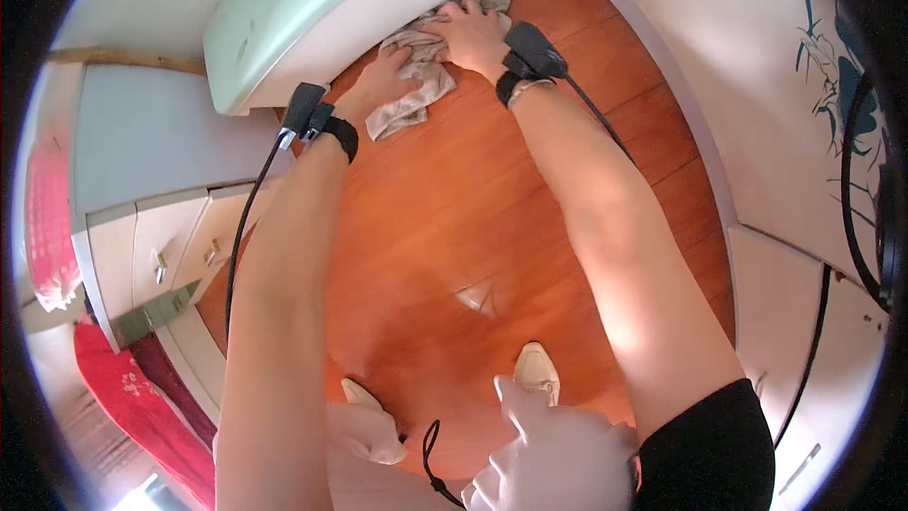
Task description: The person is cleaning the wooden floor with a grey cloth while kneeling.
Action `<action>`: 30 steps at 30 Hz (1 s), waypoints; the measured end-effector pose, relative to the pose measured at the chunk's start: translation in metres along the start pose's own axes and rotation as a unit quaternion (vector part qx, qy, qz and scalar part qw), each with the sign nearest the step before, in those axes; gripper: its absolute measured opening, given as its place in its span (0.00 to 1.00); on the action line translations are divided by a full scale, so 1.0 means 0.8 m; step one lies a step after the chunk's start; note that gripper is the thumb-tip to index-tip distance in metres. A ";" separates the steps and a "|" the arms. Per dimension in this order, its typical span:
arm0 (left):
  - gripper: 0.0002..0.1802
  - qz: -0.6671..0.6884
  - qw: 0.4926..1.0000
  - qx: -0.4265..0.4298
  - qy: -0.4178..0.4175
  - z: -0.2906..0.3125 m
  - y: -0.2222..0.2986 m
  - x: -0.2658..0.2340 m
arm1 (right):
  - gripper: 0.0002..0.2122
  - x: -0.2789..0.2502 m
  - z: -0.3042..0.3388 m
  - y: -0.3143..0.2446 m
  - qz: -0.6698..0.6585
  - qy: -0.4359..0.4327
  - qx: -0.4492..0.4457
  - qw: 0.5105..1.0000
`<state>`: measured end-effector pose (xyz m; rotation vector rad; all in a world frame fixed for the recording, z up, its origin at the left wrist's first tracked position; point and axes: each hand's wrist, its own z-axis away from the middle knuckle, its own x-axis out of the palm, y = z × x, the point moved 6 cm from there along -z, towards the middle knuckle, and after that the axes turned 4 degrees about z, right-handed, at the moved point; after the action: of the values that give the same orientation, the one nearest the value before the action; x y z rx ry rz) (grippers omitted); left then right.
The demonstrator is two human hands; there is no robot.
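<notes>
A crumpled, pale grey-beige patterned cloth (407, 114) lies on the reddish-brown wooden floor (454, 189), along the foot of a white and pale green cabinet-like piece (350, 24). My left hand (383, 79) rests on the cloth's near left part, palm down with fingers stretched forward. Farther off and to the right, my right hand (470, 36) presses on the cloth with its fingers spread. Each wrist wears a black strap with a small dark device and a cable.
A white drawer cabinet (170, 237) stands at the left, with red fabric (142, 397) below it. White panels with a dark plant pattern (823, 66) rise at the right. My pale shoes (537, 369) stand on the floor, near a small light patch (473, 298).
</notes>
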<state>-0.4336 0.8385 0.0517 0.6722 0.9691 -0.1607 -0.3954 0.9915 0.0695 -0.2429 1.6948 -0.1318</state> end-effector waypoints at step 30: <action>0.26 -0.073 0.970 0.179 0.151 0.091 0.245 0.197 | 0.16 -0.058 0.248 0.119 -0.072 0.150 0.054 0.985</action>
<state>-0.2110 0.9756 0.0422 0.9755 1.2995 -0.3776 -0.2014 1.1055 0.0649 -0.2746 1.9622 -0.3822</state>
